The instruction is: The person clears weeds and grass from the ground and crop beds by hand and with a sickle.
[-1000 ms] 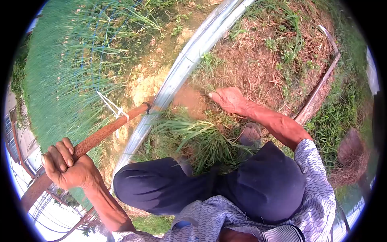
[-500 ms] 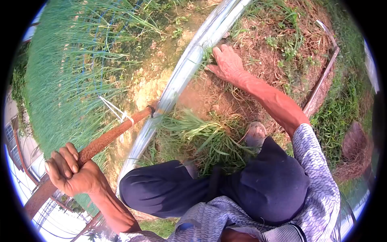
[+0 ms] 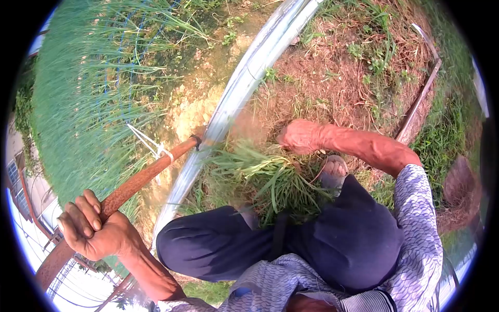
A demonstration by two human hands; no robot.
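My left hand [image 3: 99, 226] is closed round a rusty pole [image 3: 136, 188] at the lower left. White string is tied near the pole's upper end, which meets a pale plastic-covered strip [image 3: 236, 92]. My right hand [image 3: 300, 136] is closed, low over the soil just above a heap of pulled grass [image 3: 265, 169]. Its fingertips are hidden, and what they hold, if anything, cannot be made out.
Rows of thin green crop [image 3: 78, 114] fill the left side. Weedy brown soil [image 3: 332, 88] lies beyond my right hand. A thin bent board [image 3: 420, 99] edges it at the right. My sandalled foot [image 3: 333, 171] is beside the grass heap.
My right hand first reached up beside the plastic strip with fingers apart, then came back down to the grass heap and closed. My left hand keeps its hold on the pole.
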